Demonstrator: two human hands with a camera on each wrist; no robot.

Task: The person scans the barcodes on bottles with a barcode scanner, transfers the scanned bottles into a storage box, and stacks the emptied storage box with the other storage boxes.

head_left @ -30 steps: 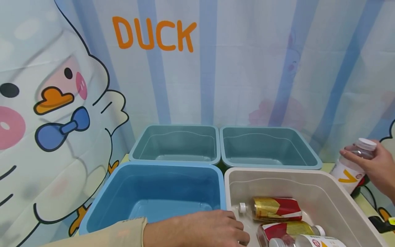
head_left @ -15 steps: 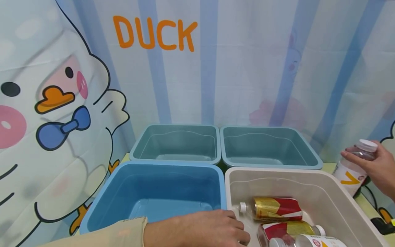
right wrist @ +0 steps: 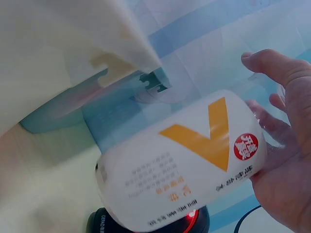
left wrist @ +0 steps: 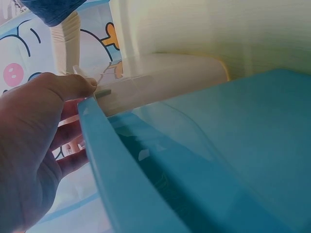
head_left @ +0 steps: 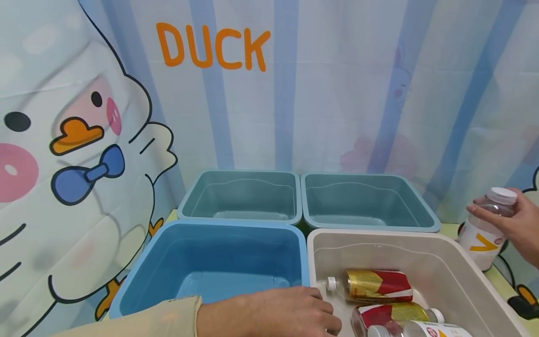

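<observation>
My right hand grips a clear bottle with a white cap and a white label bearing an orange V, upright at the far right, just right of the beige bin. In the right wrist view the bottle fills the frame, fingers curled round its top. My left hand rests on the rim between the blue bin and the beige bin, fingers bent over the edge. The left wrist view shows that hand beside the blue wall.
Inside the beige bin lie two red-and-gold labelled bottles and a white-labelled one. Two teal bins stand behind. A duck-print curtain hangs at the back. A black device with a red light sits under the held bottle.
The bottle in my right hand has sunk slightly and shifted a little right. My left hand has stayed on the bin rim.
</observation>
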